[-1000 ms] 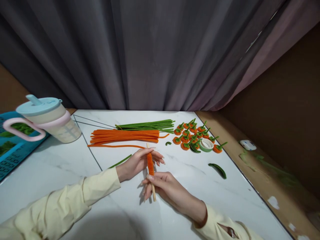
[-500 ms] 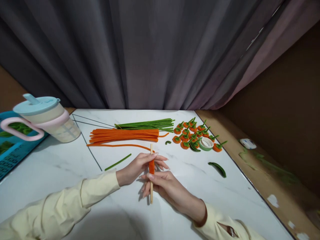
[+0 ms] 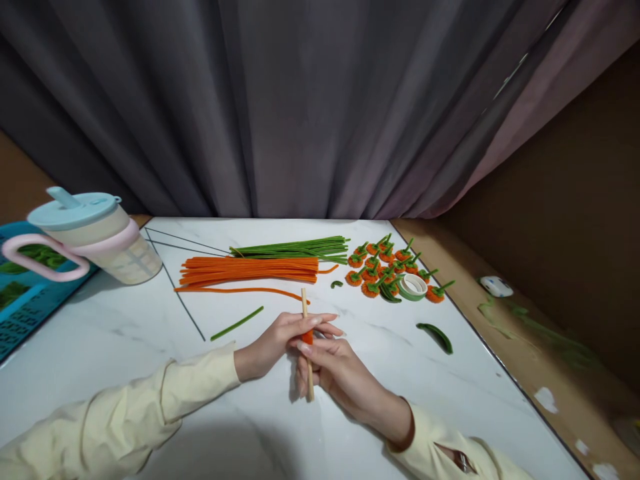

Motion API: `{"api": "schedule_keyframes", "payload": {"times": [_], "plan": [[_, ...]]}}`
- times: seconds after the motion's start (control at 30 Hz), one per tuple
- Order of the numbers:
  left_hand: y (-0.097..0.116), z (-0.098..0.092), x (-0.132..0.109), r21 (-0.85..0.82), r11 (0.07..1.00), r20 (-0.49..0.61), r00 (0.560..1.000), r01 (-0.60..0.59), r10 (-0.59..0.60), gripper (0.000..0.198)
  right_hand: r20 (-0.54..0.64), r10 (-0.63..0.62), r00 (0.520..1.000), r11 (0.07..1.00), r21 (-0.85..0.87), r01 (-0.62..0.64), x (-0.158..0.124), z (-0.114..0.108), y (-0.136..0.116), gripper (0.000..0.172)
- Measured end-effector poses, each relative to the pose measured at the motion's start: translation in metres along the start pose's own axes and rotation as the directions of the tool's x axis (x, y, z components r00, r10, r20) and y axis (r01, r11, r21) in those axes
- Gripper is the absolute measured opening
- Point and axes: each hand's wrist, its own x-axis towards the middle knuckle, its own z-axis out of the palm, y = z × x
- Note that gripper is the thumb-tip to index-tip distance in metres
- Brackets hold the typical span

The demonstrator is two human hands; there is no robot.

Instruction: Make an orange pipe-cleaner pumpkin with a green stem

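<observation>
Over the middle of the table, a thin wooden stick (image 3: 305,303) points away from me with an orange pipe cleaner coil (image 3: 307,337) wound around it. My left hand (image 3: 285,337) is closed on the stick at the coil's far end, thumb on top and fingers reaching underneath. Just nearer to me, my right hand (image 3: 345,373) pinches the stick at the coil's near end. Fingers cover much of the coil. Left of the hands lies a short green pipe cleaner piece (image 3: 237,323); beyond them is a single orange pipe cleaner (image 3: 240,291).
Orange pipe cleaners (image 3: 250,269) and green ones (image 3: 290,249) lie bundled at the back. Several small orange pumpkins (image 3: 371,274) with green stems stand right, beside a tape roll (image 3: 413,287). A dark green curved piece (image 3: 436,338) lies nearer. A lidded cup (image 3: 120,247) and blue basket (image 3: 30,320) stand left.
The stick has tilted slightly, its near end shifting right. My left hand has come nearer to my right hand, and less of the orange coil shows between them.
</observation>
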Motion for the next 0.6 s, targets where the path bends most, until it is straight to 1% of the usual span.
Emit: {"api": "schedule_keyframes", "payload": {"times": [0.1, 0.2, 0.27, 0.33, 0.43, 0.5, 0.6], "plan": [[0.002, -0.005, 0.003, 0.045, 0.999, 0.013, 1.000, -0.017, 0.016, 0.035, -0.044, -0.034, 0.998, 0.999, -0.016, 0.033, 0.000, 0.000, -0.004, 0.039], [0.004, -0.012, 0.006, 0.019, 1.000, 0.054, 0.998, 0.022, -0.023, 0.034, -0.045, -0.020, 0.999, 1.000, 0.006, 0.020, -0.001, -0.001, -0.009, 0.037], [0.005, -0.016, 0.008, -0.019, 0.999, 0.090, 0.996, 0.032, -0.031, 0.036, -0.009, 0.025, 1.000, 0.998, 0.057, -0.024, -0.001, -0.003, -0.012, 0.033], [0.004, -0.019, 0.008, -0.048, 0.999, 0.129, 0.992, 0.018, -0.012, 0.040, 0.042, 0.056, 0.998, 0.991, 0.118, -0.061, -0.001, -0.005, -0.014, 0.027], [0.002, -0.020, 0.009, -0.075, 0.997, 0.171, 0.985, 0.007, 0.006, 0.049, 0.122, 0.072, 0.990, 0.979, 0.180, -0.093, -0.001, -0.007, -0.015, 0.023], [0.001, -0.020, 0.010, -0.084, 0.996, 0.166, 0.986, -0.001, 0.015, 0.047, 0.140, 0.073, 0.987, 0.977, 0.187, -0.099, -0.001, -0.008, -0.014, 0.024], [0.002, -0.019, 0.010, -0.068, 0.998, 0.113, 0.994, -0.009, 0.016, 0.041, 0.090, 0.060, 0.994, 0.983, 0.170, -0.075, 0.000, -0.008, -0.012, 0.033]]}}
